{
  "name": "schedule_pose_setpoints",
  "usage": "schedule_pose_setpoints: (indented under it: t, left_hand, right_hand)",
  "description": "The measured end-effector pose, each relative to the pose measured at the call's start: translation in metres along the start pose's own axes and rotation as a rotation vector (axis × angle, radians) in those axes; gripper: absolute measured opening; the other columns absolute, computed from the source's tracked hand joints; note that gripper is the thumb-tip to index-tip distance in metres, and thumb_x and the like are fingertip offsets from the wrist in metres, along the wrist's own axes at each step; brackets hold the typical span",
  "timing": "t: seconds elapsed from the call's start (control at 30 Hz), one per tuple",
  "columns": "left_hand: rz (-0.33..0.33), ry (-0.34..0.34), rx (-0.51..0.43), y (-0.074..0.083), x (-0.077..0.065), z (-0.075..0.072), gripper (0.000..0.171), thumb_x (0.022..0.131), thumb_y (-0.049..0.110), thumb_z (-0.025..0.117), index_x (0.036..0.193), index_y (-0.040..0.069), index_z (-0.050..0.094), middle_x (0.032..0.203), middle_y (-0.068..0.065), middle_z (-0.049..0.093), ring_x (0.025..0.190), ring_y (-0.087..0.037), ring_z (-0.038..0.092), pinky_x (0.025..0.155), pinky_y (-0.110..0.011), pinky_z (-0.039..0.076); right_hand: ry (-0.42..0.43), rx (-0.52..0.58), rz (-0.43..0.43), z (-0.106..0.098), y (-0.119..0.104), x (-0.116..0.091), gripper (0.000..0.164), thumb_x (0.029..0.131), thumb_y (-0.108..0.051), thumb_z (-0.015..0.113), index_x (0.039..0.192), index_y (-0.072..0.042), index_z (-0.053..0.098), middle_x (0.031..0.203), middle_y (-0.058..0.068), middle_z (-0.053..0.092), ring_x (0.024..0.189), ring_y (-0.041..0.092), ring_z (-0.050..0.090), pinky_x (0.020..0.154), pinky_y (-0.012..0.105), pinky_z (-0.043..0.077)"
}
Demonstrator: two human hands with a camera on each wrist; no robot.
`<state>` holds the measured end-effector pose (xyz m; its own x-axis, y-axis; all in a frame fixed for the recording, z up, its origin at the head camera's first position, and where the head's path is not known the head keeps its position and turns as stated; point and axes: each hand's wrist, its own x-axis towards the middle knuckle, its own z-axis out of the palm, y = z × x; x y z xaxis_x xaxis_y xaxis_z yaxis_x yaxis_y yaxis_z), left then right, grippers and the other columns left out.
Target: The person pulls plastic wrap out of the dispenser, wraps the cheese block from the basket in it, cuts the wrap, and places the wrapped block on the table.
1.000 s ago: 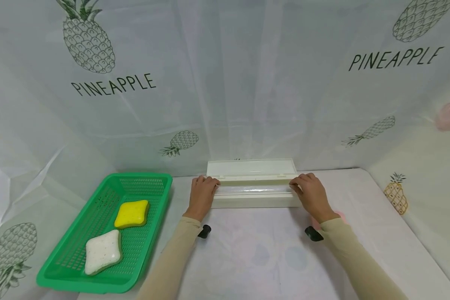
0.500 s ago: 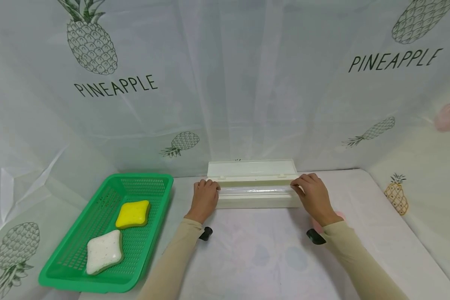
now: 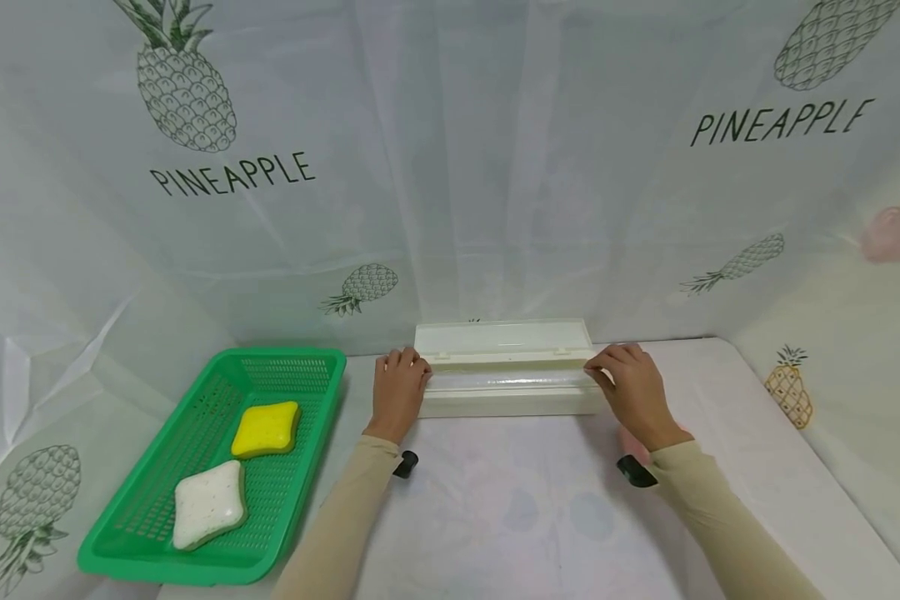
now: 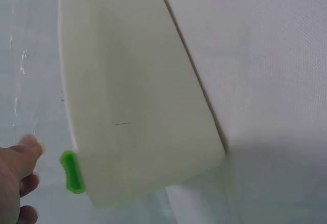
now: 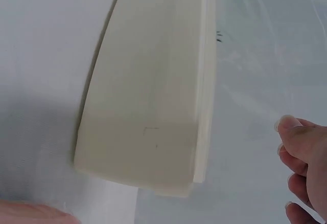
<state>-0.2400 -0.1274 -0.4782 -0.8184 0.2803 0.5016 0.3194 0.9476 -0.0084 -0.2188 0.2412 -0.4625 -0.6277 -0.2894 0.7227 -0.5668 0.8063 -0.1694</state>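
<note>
Basket: at your ten, likely set aside for arm room.
Left hand: at your eleven, seemingly pinching film.
Right hand: at your one, likewise, likely keeping the film taut.
Box: at twelve, between them.
Green tab: box's edge, clear only in left wrist view.
Lid: beyond, tipped back, presumably for access.

The long white box runs off the top of both wrist views, whose edges crop the left hand and right hand. Clear film, apparently pinched by both, fades from sight near the fingertips. Sleeves leave the head view's bottom edge.
</note>
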Motion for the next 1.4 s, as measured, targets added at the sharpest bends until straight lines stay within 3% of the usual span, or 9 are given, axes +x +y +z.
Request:
schedule_pose_setpoints:
  t: [0.23,0.6,1.4]
  left_hand:
    - [-0.004,0.034,-0.008,-0.001,0.001,-0.011,0.007,0.086,0.026,0.067,0.086,0.02,0.069,0.098,0.001,0.054,0.095,-0.022,0.046,0.088,-0.041,0.033]
    - [0.009,0.103,-0.028,0.0,-0.003,-0.031,0.006,0.084,0.027,0.068,0.083,0.022,0.069,0.099,0.002,0.053,0.096,-0.022,0.045,0.09,-0.043,0.032]
    - [0.016,0.179,-0.058,0.001,0.0,-0.074,0.009,0.084,0.028,0.068,0.085,0.02,0.069,0.103,0.002,0.053,0.099,-0.024,0.045,0.09,-0.046,0.032]
  right_hand:
    - [-0.018,-0.017,0.032,-0.008,-0.002,0.0,0.012,0.072,-0.008,0.077,0.081,-0.009,0.069,0.085,0.002,0.061,0.088,0.027,0.05,0.074,0.041,0.037]
    - [0.006,-0.025,0.016,-0.026,-0.009,0.008,0.014,0.07,-0.006,0.078,0.08,-0.01,0.068,0.086,0.003,0.058,0.087,0.03,0.049,0.075,0.044,0.036]
    - [0.061,-0.006,0.007,-0.056,-0.02,0.026,0.016,0.067,-0.002,0.079,0.078,-0.009,0.069,0.086,0.004,0.059,0.088,0.032,0.05,0.075,0.048,0.036]
